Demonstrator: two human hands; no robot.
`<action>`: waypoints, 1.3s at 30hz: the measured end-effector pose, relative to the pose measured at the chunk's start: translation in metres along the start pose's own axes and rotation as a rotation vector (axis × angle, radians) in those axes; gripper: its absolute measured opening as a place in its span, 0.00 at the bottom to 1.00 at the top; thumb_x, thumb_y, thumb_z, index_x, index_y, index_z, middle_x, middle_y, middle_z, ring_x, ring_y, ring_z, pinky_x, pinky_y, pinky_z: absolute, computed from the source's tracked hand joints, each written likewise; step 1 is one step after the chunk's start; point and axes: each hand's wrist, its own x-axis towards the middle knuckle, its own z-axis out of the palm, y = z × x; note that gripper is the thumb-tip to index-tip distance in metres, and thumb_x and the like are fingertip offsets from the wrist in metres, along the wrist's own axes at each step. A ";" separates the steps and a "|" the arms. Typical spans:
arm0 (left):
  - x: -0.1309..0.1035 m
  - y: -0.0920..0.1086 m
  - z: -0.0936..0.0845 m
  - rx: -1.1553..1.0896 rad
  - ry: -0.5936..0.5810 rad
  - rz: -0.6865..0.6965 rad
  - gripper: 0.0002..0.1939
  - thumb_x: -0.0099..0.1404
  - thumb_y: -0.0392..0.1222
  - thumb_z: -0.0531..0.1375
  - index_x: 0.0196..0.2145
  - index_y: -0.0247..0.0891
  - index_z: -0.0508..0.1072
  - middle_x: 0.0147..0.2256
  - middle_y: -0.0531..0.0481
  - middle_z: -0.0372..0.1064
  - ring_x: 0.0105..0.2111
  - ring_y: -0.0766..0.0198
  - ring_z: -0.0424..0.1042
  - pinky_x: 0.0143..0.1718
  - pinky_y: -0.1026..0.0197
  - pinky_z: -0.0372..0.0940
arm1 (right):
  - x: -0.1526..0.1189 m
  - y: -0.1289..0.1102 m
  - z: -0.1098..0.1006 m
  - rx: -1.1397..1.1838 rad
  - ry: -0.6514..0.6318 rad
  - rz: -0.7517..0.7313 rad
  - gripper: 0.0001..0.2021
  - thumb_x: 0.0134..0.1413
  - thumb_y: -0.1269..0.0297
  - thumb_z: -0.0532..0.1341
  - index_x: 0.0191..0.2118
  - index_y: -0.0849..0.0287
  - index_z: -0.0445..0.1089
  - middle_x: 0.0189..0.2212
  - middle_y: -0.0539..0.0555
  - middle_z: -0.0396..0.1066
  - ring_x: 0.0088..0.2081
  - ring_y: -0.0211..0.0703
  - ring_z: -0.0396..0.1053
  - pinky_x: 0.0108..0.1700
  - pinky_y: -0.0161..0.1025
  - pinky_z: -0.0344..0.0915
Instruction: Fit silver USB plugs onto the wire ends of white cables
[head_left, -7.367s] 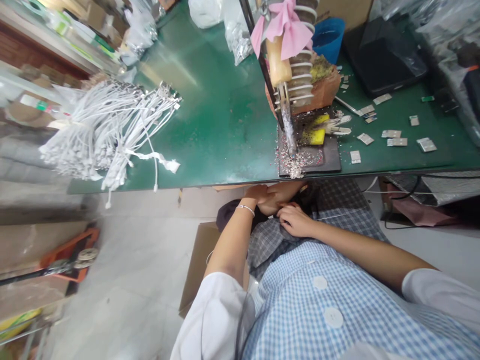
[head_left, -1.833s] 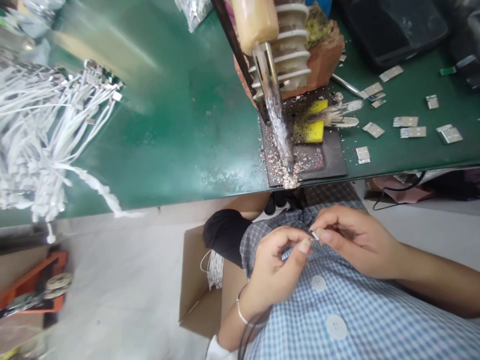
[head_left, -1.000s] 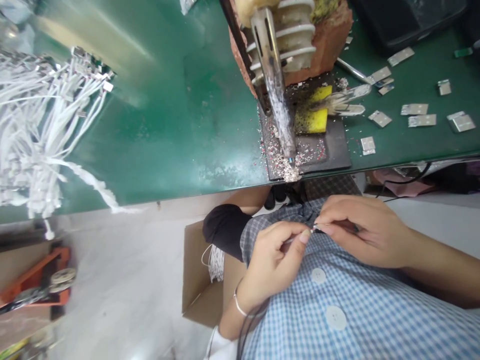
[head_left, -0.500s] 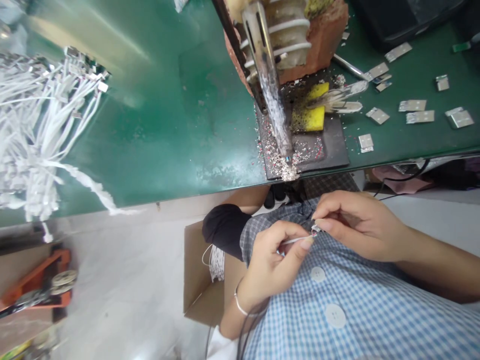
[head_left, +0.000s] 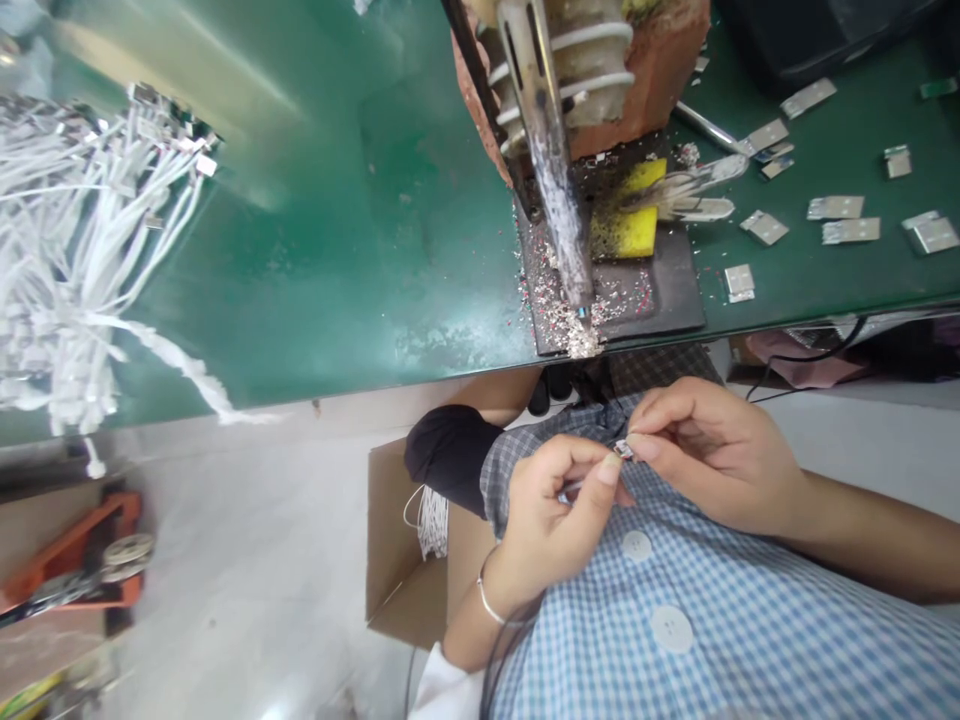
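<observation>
Above my lap, my left hand (head_left: 555,510) pinches a white cable (head_left: 571,491) near its end between thumb and forefinger. Most of the cable is hidden by the fingers. Between both hands' fingertips sits a small metal USB connector (head_left: 622,449), gripped at its far side by my right hand (head_left: 712,455), thumb against forefinger. The cable's end meets the connector, but whether they are joined is too small to tell. Beyond the hands, a soldering iron (head_left: 559,200) slants down over the table's edge, its tip above a heap of solder crumbs (head_left: 583,342).
A yellow sponge (head_left: 637,232) and tweezers (head_left: 701,190) lie beside the iron on a dark plate (head_left: 679,305). Several loose metal connectors (head_left: 765,228) are scattered at right. A bundle of white cables (head_left: 97,250) covers the table's left. Below stands a cardboard box (head_left: 390,560) holding white cable.
My left fingertips have moved up the cable against the connector, covering most of the cable. The connector has shifted slightly left, and my right hand still pinches it.
</observation>
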 end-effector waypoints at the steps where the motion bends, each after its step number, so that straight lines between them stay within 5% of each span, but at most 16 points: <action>1: 0.000 0.000 0.000 0.004 0.026 -0.005 0.06 0.70 0.40 0.60 0.34 0.37 0.72 0.24 0.51 0.77 0.21 0.68 0.74 0.24 0.68 0.66 | 0.000 0.000 0.000 -0.005 0.003 -0.005 0.04 0.59 0.69 0.61 0.36 0.53 0.66 0.26 0.48 0.69 0.26 0.37 0.70 0.23 0.32 0.66; 10: 0.008 0.000 -0.002 0.023 0.125 0.107 0.05 0.65 0.38 0.63 0.31 0.38 0.75 0.35 0.47 0.78 0.32 0.65 0.75 0.32 0.64 0.70 | 0.003 0.001 0.000 -0.008 -0.015 -0.037 0.03 0.59 0.68 0.62 0.36 0.54 0.67 0.27 0.50 0.70 0.27 0.39 0.71 0.24 0.35 0.68; 16: 0.010 -0.001 -0.003 0.009 0.113 0.164 0.06 0.65 0.37 0.63 0.29 0.37 0.72 0.32 0.49 0.75 0.26 0.70 0.69 0.27 0.66 0.65 | 0.005 -0.001 0.001 0.004 -0.031 -0.027 0.03 0.59 0.69 0.62 0.34 0.56 0.66 0.25 0.49 0.69 0.24 0.37 0.69 0.23 0.34 0.65; 23: 0.016 0.000 -0.005 -0.020 0.080 0.240 0.06 0.64 0.33 0.62 0.29 0.38 0.71 0.32 0.50 0.75 0.30 0.68 0.72 0.30 0.66 0.65 | 0.005 -0.001 0.002 0.017 -0.039 -0.029 0.04 0.60 0.69 0.62 0.35 0.55 0.66 0.26 0.48 0.69 0.24 0.37 0.69 0.23 0.34 0.66; 29: 0.017 0.005 -0.005 -0.109 0.126 0.054 0.08 0.65 0.38 0.63 0.28 0.38 0.71 0.32 0.49 0.74 0.26 0.69 0.68 0.26 0.66 0.64 | 0.010 -0.005 -0.006 -0.039 -0.002 -0.056 0.03 0.64 0.66 0.58 0.37 0.54 0.68 0.29 0.51 0.70 0.30 0.39 0.71 0.28 0.35 0.68; 32: 0.021 0.010 -0.006 -0.175 0.139 -0.007 0.08 0.64 0.37 0.63 0.27 0.38 0.71 0.32 0.50 0.74 0.25 0.70 0.67 0.24 0.66 0.63 | 0.014 -0.011 -0.013 -0.153 0.046 -0.190 0.06 0.65 0.71 0.56 0.38 0.55 0.69 0.29 0.50 0.69 0.29 0.36 0.67 0.27 0.34 0.64; 35: 0.029 0.017 -0.008 -0.220 0.149 -0.026 0.08 0.63 0.35 0.63 0.26 0.38 0.70 0.32 0.51 0.74 0.23 0.72 0.65 0.22 0.68 0.61 | 0.019 -0.018 -0.016 -0.349 -0.032 -0.342 0.08 0.62 0.74 0.56 0.41 0.53 0.69 0.24 0.48 0.65 0.24 0.35 0.63 0.25 0.35 0.61; 39: 0.038 0.027 -0.009 -0.225 0.171 -0.036 0.08 0.61 0.34 0.63 0.25 0.38 0.70 0.31 0.51 0.75 0.25 0.71 0.67 0.23 0.67 0.63 | 0.025 -0.026 -0.014 -0.584 -0.092 -0.365 0.07 0.60 0.74 0.56 0.33 0.54 0.65 0.20 0.47 0.64 0.21 0.35 0.62 0.23 0.35 0.59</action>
